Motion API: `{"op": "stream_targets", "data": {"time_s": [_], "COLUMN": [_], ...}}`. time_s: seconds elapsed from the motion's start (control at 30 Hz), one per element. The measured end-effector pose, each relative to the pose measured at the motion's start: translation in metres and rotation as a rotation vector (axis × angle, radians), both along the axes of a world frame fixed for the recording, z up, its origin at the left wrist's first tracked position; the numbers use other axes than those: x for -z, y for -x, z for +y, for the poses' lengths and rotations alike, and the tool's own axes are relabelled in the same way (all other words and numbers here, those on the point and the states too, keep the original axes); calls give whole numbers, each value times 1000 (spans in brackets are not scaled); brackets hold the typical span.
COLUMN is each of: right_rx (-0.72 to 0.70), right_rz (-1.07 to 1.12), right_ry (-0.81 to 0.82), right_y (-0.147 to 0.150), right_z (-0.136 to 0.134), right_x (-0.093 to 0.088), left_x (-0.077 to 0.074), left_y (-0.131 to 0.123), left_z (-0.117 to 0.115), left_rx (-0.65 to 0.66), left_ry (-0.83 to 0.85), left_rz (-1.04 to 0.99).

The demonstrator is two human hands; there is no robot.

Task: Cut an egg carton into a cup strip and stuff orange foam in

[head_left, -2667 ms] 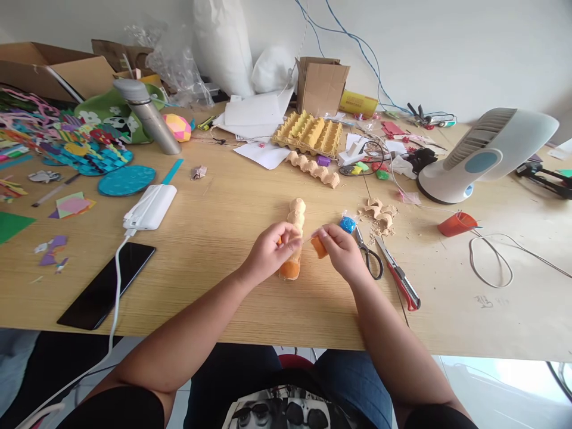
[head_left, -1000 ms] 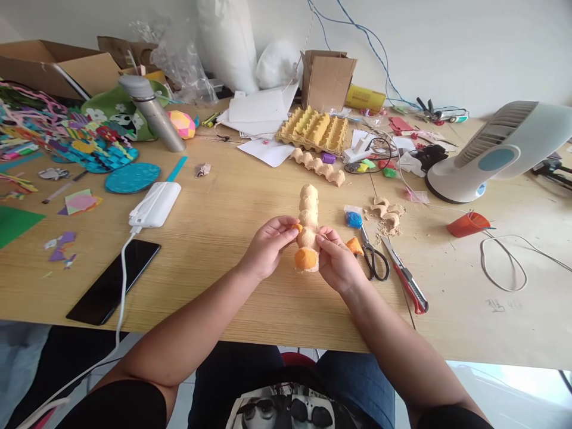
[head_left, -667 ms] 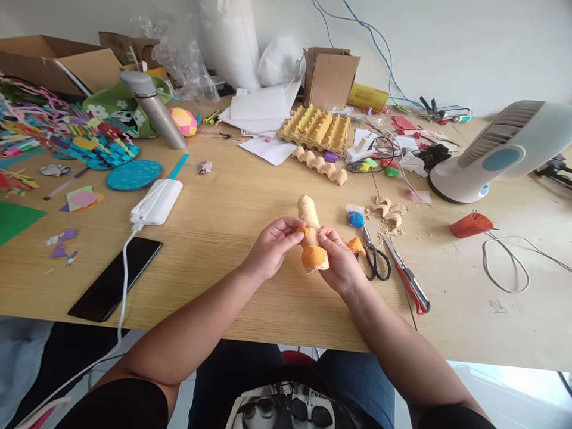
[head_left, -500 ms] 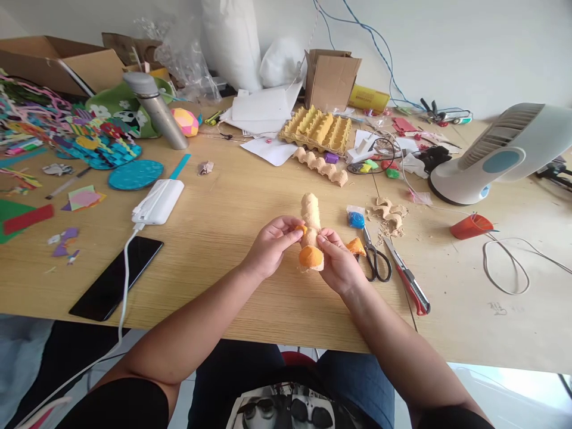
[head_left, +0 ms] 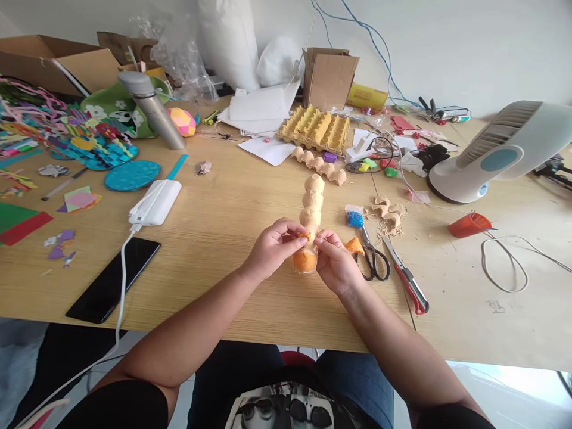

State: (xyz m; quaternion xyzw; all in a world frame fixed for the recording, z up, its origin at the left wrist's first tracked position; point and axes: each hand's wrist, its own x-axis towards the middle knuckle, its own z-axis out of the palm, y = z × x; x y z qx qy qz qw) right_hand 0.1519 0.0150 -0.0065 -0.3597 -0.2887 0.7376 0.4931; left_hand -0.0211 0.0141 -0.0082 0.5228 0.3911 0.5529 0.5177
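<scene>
A beige egg-carton strip (head_left: 311,205) with a row of rounded bumps is held over the table in front of me. Smooth orange clay (head_left: 304,261) covers its near bump. My right hand (head_left: 338,265) is closed, pinching the strip's right edge between thumb and fingers. At the strip's left side, my left hand (head_left: 277,247) pinches a small bit of orange clay (head_left: 307,236) against it; the fingers partly hide this bit. Just right of my right hand lie an orange clay packet (head_left: 354,245), black-handled scissors (head_left: 378,264) and a blue clay packet (head_left: 355,218).
A red utility knife (head_left: 411,285) lies right of the scissors, with carton scraps (head_left: 389,213) behind. A white fan (head_left: 487,158) and an orange cup (head_left: 469,224) stand at right. Left are a phone (head_left: 114,280) and a cabled power bank (head_left: 156,202). Egg trays (head_left: 315,128) lie farther back.
The strip has tipped so its bumps show at fuller length, the far end reaching farther up. Its clay-covered end has shifted slightly left. Both hands keep their pinch.
</scene>
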Motion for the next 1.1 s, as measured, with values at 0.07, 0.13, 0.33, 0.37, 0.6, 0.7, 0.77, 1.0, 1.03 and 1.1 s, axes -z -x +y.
{"op": "stream_targets", "data": {"time_s": [0.07, 0.13, 0.33, 0.37, 0.6, 0.7, 0.77, 1.0, 1.03, 1.1], "right_rx": [13, 24, 42, 40, 18, 7, 3, -24, -24, -19], "right_rz": [-30, -38, -5, -11, -48, -54, -45, 5, 0, -9], "right_ry": [-22, -21, 2, -8, -47, -74, -84, -69, -73, -83], "right_y": [0, 0, 2, 2, 1, 2, 3, 2, 2, 1], "right_z": [0, 0, -2, -2, -5, -6, -6, -7, -6, -6], "right_x": [-1, -1, -2, -2, -5, -5, -4, -3, -3, -4], "left_x": [-1, -2, -2, -2, -1, -1, -1, 2, 3, 5], "left_y": [0, 0, 0, 0, -1, -2, -2, -3, -3, -3], "left_z": [0, 1, 1, 1, -1, -2, -2, 2, 3, 5], "left_rx": [24, 34, -8, -27, -142, -139, -132, -128, -127, -92], "left_ry": [31, 36, -35, -46, -69, -33, 1, 59, 76, 142], "left_rz": [-19, -24, 41, 54, 100, 90, 68, 25, 10, -45]}}
